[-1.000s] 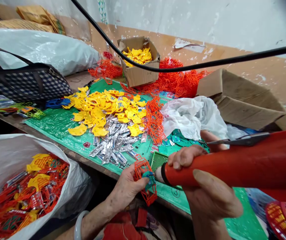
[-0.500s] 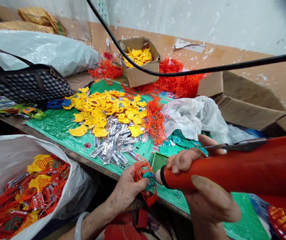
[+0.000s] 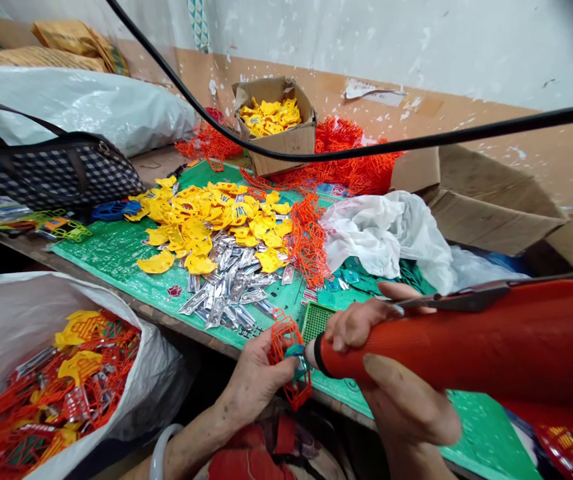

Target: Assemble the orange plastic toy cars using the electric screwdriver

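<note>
My left hand (image 3: 253,373) pinches an orange plastic lattice frame (image 3: 286,327) together with a small teal plastic piece (image 3: 297,360), thumb pressed on the teal part. Wrapped round a red electric screwdriver (image 3: 446,340) is my right hand (image 3: 401,387). The screwdriver lies almost level, with a metal lever along its top. Its pale nose (image 3: 311,353) meets the teal piece; the exact contact point is too small to make out. Just behind the frame is a small green perforated basket (image 3: 316,320). Silver foil-like strips (image 3: 226,287) and yellow plastic pieces (image 3: 206,213) are heaped beyond my left hand.
A white sack (image 3: 151,360) of mixed orange and yellow parts stands at the lower left. A cardboard box (image 3: 286,140) of yellow pieces, orange lattice frames (image 3: 356,157), a crumpled white plastic bag (image 3: 381,233) and an open carton (image 3: 496,200) line the back. A black cable (image 3: 366,152) crosses overhead.
The screwdriver and my right hand have shifted slightly left and down, nose still at the teal piece. My left hand keeps its hold. The view has moved a little.
</note>
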The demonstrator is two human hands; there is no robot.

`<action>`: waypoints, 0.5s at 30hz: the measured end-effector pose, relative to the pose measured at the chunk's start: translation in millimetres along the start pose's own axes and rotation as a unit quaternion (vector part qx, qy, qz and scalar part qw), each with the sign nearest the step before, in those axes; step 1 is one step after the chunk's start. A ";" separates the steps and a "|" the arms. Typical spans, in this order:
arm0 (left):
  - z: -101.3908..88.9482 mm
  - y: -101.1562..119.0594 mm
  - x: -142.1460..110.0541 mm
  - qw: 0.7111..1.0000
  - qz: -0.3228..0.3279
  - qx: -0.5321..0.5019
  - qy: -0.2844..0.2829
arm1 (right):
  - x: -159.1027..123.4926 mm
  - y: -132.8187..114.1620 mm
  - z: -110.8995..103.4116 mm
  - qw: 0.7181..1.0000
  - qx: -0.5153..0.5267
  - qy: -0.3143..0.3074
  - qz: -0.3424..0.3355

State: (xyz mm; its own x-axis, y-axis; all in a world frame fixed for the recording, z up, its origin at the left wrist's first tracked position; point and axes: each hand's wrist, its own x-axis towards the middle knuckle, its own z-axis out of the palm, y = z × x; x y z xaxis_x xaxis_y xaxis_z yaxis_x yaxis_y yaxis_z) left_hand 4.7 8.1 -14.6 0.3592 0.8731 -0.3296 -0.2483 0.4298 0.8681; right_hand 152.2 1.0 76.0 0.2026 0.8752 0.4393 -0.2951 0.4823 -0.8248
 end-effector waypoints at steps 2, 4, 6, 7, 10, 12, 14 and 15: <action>0.2 -0.6 -0.1 1.000 0.003 0.010 0.010 | -1.5 0.5 -0.1 1.000 -0.017 -0.014 -0.006; 0.3 -0.8 -0.4 1.000 0.004 0.017 0.018 | -2.5 1.5 0.0 0.999 -0.024 -0.026 -0.013; 0.4 -0.3 -1.5 1.000 0.003 0.019 0.016 | -3.3 2.1 0.8 0.999 -0.022 -0.021 -0.018; 0.4 0.1 -2.3 1.000 0.002 0.021 0.012 | -3.8 2.0 1.4 1.000 -0.019 -0.015 -0.020; 0.1 1.3 -5.1 1.000 0.004 0.027 0.002 | -4.5 0.6 2.5 1.000 -0.006 -0.002 -0.014; -0.9 1.3 -6.4 0.999 0.011 0.033 -0.009 | -3.4 -0.8 0.9 1.000 0.014 -0.001 -0.001; -2.4 1.1 -6.7 0.999 0.024 0.038 -0.023 | -0.5 -1.9 -2.8 0.999 0.042 0.004 0.013; -3.2 1.2 -6.5 0.998 0.029 0.039 -0.029 | 1.5 -2.4 -5.2 0.998 0.055 0.009 0.015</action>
State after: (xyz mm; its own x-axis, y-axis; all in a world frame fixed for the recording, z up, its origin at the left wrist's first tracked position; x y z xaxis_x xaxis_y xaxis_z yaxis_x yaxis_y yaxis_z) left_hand -0.7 3.7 -12.7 0.3987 0.8803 -0.2570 -0.1998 0.3569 0.9125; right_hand 158.1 1.0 76.8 0.2089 0.8893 0.4069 -0.4022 0.4574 -0.7931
